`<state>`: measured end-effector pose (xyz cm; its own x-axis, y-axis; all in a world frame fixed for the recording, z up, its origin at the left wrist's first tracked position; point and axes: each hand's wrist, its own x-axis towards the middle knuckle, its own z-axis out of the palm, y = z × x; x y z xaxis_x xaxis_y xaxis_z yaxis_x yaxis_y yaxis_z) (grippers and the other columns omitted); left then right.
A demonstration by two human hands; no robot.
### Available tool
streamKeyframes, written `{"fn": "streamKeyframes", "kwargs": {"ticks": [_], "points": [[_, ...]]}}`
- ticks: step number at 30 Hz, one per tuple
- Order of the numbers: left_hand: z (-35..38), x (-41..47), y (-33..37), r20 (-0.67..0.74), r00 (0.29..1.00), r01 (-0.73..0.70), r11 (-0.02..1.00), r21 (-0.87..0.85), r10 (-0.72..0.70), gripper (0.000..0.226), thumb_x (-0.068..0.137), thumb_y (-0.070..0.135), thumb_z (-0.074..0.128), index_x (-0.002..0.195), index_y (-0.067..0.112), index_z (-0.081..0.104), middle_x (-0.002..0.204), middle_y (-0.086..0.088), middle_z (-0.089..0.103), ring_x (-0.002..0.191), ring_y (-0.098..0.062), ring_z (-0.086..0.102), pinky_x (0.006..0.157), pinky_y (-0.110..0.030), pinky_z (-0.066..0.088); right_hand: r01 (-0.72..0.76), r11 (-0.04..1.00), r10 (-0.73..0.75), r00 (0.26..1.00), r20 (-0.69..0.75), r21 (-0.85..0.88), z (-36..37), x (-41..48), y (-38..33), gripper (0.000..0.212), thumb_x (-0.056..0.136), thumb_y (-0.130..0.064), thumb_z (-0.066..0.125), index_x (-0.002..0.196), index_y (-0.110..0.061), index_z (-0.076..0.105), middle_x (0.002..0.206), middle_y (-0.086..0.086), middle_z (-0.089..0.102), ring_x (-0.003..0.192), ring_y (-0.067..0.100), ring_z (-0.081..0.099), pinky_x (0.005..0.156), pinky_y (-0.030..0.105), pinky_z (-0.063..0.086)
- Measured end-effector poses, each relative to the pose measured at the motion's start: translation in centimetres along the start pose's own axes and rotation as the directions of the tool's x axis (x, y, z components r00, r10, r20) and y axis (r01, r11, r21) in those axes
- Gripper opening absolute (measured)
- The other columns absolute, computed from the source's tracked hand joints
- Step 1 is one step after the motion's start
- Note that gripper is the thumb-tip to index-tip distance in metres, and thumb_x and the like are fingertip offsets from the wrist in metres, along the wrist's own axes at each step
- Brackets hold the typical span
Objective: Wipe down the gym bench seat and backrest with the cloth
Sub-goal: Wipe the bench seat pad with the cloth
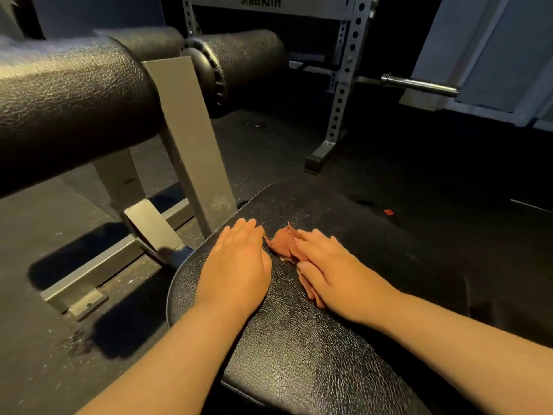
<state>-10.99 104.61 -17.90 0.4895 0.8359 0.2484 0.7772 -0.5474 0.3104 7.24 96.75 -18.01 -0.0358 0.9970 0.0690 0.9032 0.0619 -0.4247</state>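
Dim gym, dark rubber floor, roller pads looming upper left, and at lower centre the black seat. Left hand lies flat and released near the seat's far edge, bracing. Right hand presses straight fingers onto the rust-coloured cloth, bunched at frame centre between the two hands. Best now, I'd say: spread that cloth flatter under the palm, keep even pressure, sweep overlapping strokes toward the bottom of the frame, and move the bracing hand clear.
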Motion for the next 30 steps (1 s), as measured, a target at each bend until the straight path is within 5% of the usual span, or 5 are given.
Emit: {"fn": "streamKeyframes", "kwargs": {"ticks": [6, 15, 20, 28, 30], "points": [[-0.4, -0.2, 0.2, 0.040, 0.998, -0.045, 0.999, -0.006, 0.045, 0.041, 0.106, 0.030, 0.037, 0.139, 0.015, 0.056, 0.150, 0.000, 0.049, 0.145, -0.020, 0.036, 0.122, -0.032, 0.018, -0.497, 0.868, 0.486, 0.837, -0.251, 0.023, -3.0, -1.0, 6.4, 0.040, 0.091, -0.039, 0.025, 0.104, -0.022, 0.059, 0.105, 0.001, 0.061, 0.102, 0.028, 0.059, 0.100, 0.054, 0.042], [-0.3, -3.2, 1.3, 0.210, 0.965, -0.188, 0.971, 0.147, 0.155, 0.042, 0.105, 0.030, 0.034, 0.138, 0.008, 0.046, 0.148, -0.013, 0.041, 0.137, -0.031, 0.035, 0.116, -0.045, 0.026, 0.071, 0.984, -0.055, 0.993, 0.103, -0.161, 0.1, -10.9, -1.5, 0.055, 0.105, -0.045, 0.026, 0.159, -0.029, 0.025, 0.168, -0.009, 0.008, 0.154, 0.014, 0.000, 0.124, 0.039, -0.002], [-0.6, -6.7, 2.9, 0.219, 0.956, -0.237, 0.952, 0.192, 0.193, 0.053, 0.105, 0.038, 0.029, 0.145, 0.006, 0.041, 0.154, -0.014, 0.037, 0.141, -0.034, 0.032, 0.117, -0.047, 0.027, -0.478, 0.877, 0.463, 0.866, -0.186, -0.040, -1.3, -10.2, 2.2, 0.043, 0.102, -0.019, 0.042, 0.143, -0.006, 0.047, 0.158, 0.021, 0.027, 0.146, 0.038, 0.025, 0.122, 0.048, 0.019], [-0.6, -9.5, 3.8, 0.278, 0.939, -0.266, 0.941, 0.208, 0.204, 0.059, 0.107, 0.036, 0.020, 0.159, 0.007, 0.013, 0.167, -0.013, 0.009, 0.154, -0.031, 0.005, 0.125, -0.045, 0.006, 0.089, 0.995, -0.087, 0.994, 0.060, -0.033, -0.3, -14.6, -4.5, 0.050, 0.104, -0.016, 0.043, 0.153, -0.018, 0.035, 0.152, -0.009, 0.039, 0.140, 0.003, 0.031, 0.122, 0.024, 0.014], [-0.6, -9.5, 3.8, 0.276, 0.939, -0.267, 0.941, 0.207, 0.206, 0.060, 0.107, 0.036, 0.020, 0.159, 0.007, 0.012, 0.167, -0.012, 0.008, 0.154, -0.031, 0.004, 0.125, -0.045, 0.005, -0.012, 1.000, 0.012, 1.000, 0.016, -0.015, -1.8, -14.6, -2.6, 0.041, 0.097, -0.004, 0.043, 0.128, -0.026, 0.057, 0.116, -0.008, 0.065, 0.099, 0.006, 0.062, 0.105, 0.037, 0.042]]}}
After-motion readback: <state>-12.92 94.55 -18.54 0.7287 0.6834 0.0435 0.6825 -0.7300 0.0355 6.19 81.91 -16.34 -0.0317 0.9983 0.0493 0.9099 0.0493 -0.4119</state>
